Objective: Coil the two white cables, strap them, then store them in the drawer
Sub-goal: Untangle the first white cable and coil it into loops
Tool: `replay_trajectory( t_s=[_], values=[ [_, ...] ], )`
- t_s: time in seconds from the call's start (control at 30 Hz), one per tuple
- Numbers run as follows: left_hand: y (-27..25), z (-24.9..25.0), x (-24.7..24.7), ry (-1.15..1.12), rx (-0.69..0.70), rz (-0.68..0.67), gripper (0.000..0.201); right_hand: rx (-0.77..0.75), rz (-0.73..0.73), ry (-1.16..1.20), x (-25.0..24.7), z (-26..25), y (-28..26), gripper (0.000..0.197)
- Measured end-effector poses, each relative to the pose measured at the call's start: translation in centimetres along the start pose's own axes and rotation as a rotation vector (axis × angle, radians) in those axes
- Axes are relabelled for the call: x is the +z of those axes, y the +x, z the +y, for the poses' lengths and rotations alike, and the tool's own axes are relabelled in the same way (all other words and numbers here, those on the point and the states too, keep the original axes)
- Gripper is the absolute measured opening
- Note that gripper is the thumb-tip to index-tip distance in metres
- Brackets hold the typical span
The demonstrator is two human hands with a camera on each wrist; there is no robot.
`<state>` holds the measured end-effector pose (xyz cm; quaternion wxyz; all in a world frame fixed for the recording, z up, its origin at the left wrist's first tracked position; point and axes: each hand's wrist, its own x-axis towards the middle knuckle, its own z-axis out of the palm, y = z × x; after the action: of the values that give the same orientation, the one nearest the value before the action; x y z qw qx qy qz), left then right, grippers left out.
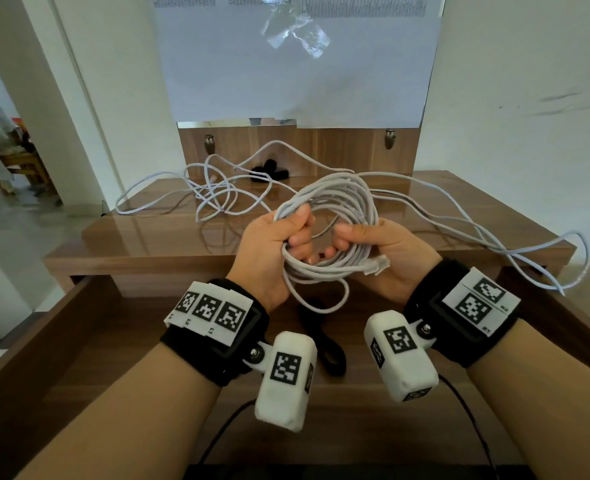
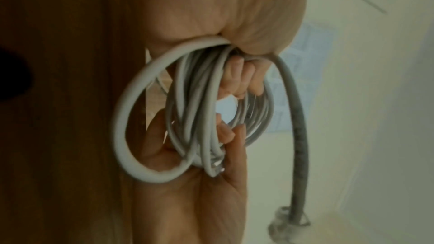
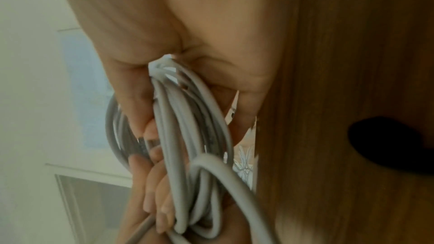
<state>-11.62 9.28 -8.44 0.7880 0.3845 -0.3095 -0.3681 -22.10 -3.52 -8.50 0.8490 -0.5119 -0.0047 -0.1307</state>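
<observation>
A white cable coil [image 1: 342,202] is held up over the open drawer by both hands. My left hand [image 1: 297,230] grips its left side, thumb on top. My right hand [image 1: 345,242] grips its lower right side, and a clear plug [image 1: 378,266] sticks out by the palm. In the left wrist view my left hand [image 2: 246,58] has its fingers curled through the coil [image 2: 195,108]. In the right wrist view my right hand [image 3: 187,103] wraps the bundle [image 3: 187,155]. A second white cable [image 1: 217,195] lies loose on the tabletop. A black strap [image 1: 324,337] lies in the drawer.
The wooden drawer [image 1: 78,341] stands pulled out below my wrists. Long white cable loops [image 1: 494,233] trail over the table's right edge. More black straps [image 1: 271,169] lie at the back of the tabletop [image 1: 148,233], under a paper-covered mirror. A doorway opens at the left.
</observation>
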Motion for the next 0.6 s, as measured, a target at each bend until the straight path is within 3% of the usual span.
replay_trajectory(
  t_s=[0.07,0.23,0.3,0.37,0.4,0.47,0.53,0.6],
  values=[
    [0.0,0.3,-0.2,0.071,0.024,0.017,0.016,-0.005,-0.004,-0.005,0.0,0.1,0.1,0.014],
    [0.3,0.2,-0.3,-0.037,0.125,0.095,0.019,0.016,0.045,-0.160,-0.1,0.2,0.0,0.064],
    [0.4,0.4,-0.5,-0.057,0.197,0.155,0.020,0.077,0.196,-0.351,0.2,0.1,-0.1,0.063],
    [0.5,0.6,-0.6,-0.071,0.256,0.236,0.020,-0.014,0.339,-0.482,0.4,-0.1,-0.3,0.051],
    [0.6,0.7,-0.7,-0.076,0.274,0.265,0.019,-0.084,0.339,-0.515,0.3,-0.3,-0.4,0.042],
    [0.6,0.8,-0.7,-0.073,0.280,0.290,0.017,-0.159,0.180,-0.477,0.6,-0.6,-0.6,0.024],
    [0.6,0.8,-0.8,-0.041,0.262,0.272,0.018,-0.162,0.013,-0.376,0.9,-0.7,-0.9,0.039],
    [0.6,0.5,-0.9,0.036,0.242,0.229,0.018,-0.198,0.036,-0.355,1.0,-0.6,-0.7,0.047]
  ],
)
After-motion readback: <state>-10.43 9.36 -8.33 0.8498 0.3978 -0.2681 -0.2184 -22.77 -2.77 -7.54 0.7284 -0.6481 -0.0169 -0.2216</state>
